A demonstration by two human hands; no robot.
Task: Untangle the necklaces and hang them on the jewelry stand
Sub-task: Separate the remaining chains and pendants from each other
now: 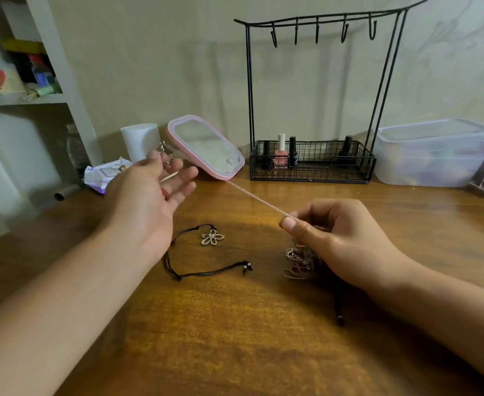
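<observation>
A thin silver chain (252, 195) stretches taut between my two hands above the wooden table. My left hand (152, 195) is raised at the left, pinching the chain's clasp end between thumb and forefinger while the other fingers spread out. My right hand (335, 238) pinches the other part of the chain, and a tangle of chain with metal pendants (298, 262) hangs below it onto the table. A black cord necklace with a flower pendant (213, 238) lies loose on the table between my arms. The black wire jewelry stand (321, 21) stands at the back with its hooks bare.
The stand's basket (312, 164) holds nail polish bottles. A pink-rimmed mirror (206, 147) leans at the back left beside a white cylinder (141, 140) and a wipes packet (106, 172). A clear plastic box (432, 152) sits at the right, a shelf unit (21, 67) at far left.
</observation>
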